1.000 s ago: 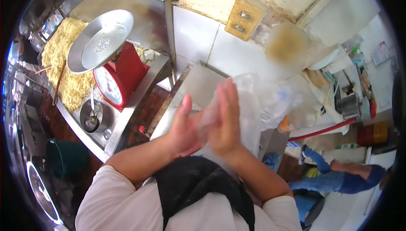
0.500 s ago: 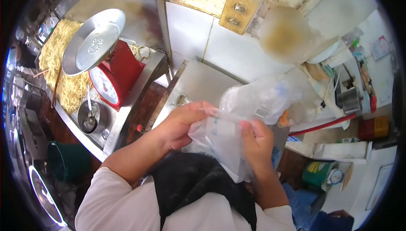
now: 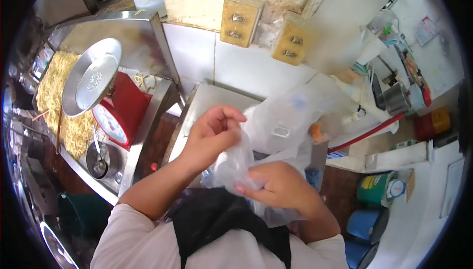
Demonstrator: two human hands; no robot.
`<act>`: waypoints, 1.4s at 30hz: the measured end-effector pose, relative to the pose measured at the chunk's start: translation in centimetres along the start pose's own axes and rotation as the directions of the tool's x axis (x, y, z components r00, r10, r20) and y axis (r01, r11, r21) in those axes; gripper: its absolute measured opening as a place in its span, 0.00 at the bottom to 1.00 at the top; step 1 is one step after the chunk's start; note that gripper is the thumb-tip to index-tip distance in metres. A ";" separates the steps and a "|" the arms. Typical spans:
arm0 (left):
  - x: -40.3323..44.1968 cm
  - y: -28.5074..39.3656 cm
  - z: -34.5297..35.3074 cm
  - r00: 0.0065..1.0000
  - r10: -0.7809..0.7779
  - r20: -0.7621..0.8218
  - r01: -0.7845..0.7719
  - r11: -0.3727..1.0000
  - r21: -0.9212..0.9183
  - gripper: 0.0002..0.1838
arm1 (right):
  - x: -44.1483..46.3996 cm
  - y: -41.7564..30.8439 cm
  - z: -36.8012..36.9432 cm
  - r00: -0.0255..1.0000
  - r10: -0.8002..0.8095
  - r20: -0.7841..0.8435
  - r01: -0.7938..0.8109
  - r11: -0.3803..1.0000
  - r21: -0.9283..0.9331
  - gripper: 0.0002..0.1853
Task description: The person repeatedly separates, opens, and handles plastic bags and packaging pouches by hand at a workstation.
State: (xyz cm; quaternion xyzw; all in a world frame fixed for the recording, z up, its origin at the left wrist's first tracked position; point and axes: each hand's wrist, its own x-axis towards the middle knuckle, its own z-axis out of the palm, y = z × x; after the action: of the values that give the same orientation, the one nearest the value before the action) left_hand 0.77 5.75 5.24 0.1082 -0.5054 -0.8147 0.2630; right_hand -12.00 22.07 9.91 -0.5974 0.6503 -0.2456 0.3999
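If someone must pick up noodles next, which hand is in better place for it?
Left, I think: the left hand is nearer to the noodles, with the scale partly between. The right hand, farther away, pinches the plastic bag.

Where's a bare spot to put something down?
The steel counter looks bare between the white tiles and the left hand. It's crowded around the held plastic bag, and at left with noodles, a red scale and a pot.

A thin, translucent, whitish plastic bag (image 3: 235, 159) hangs crumpled and creased between the left hand (image 3: 217, 131) and right hand (image 3: 276, 184). Its upper part is bunched, narrowing toward the left fingers.
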 end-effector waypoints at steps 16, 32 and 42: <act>5.2 2.4 -1.9 0.739 0.044 0.672 0.439 0.726 -0.529 0.15 | -4.9 0.7 -3.2 0.688 0.293 -0.664 0.576 0.337 0.745 0.15; 10.0 -19.9 -6.9 0.768 -0.513 -0.383 0.523 0.848 -0.088 0.09 | 4.5 19.9 0.6 0.643 0.374 -0.669 -0.081 0.901 0.426 0.26; 5.6 -9.7 -2.1 0.986 0.164 0.030 -0.156 0.845 0.511 0.46 | -2.7 8.7 -7.4 0.075 0.058 -0.995 0.347 0.935 0.081 0.24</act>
State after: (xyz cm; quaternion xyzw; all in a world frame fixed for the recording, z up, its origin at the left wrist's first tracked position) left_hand -6.14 4.53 -3.73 0.1377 -0.7087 -0.6257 0.2956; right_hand -23.17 24.93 7.75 -0.2686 0.6386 -0.7161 -0.0852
